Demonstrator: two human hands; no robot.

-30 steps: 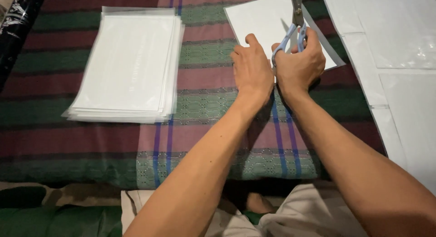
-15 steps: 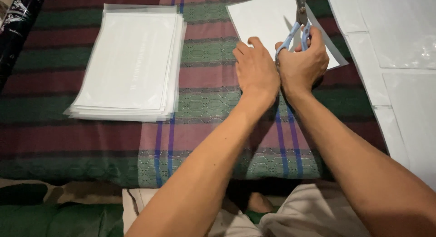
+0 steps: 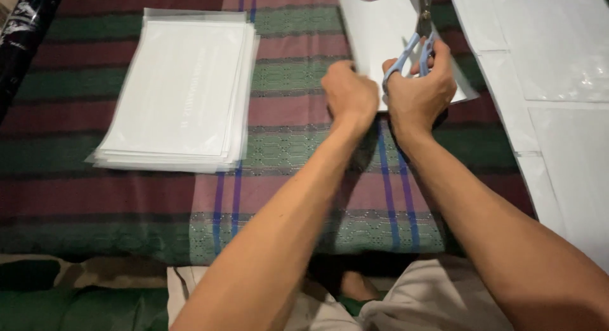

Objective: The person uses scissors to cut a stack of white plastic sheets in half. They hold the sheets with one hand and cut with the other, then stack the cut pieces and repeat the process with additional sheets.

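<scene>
Nearest us, at 6 o'clock, a lap in pale shorts (image 3: pixel 438 299) meets the near edge of the striped cloth (image 3: pixel 127 198), maroon and green with blue lines, which covers the whole work surface; we cannot tell what lies under it.

Both forearms run up from 6 toward 12 o'clock. The left hand (image 3: pixel 350 93) is closed in a fist-like grip on the near left edge of a white sheet (image 3: pixel 380 33). The right hand (image 3: pixel 419 90), just beside it and nearly touching, has its grip closed through the blue handles of the scissors (image 3: pixel 415 48), whose blades point to 12 o'clock over the sheet. The sheet lies tilted at 12 to 1 o'clock, its far edge cut off by the frame.

Open cloth spreads between the arms and the stack of clear sleeves with white inserts (image 3: pixel 181 90) at 10 o'clock, well apart from the hands.

At 3 o'clock, large white sheets (image 3: pixel 558 115) crowd the right edge, close to the right forearm.

At far 9 to 10 o'clock, a dark shiny object (image 3: pixel 22 39) borders the cloth.
</scene>
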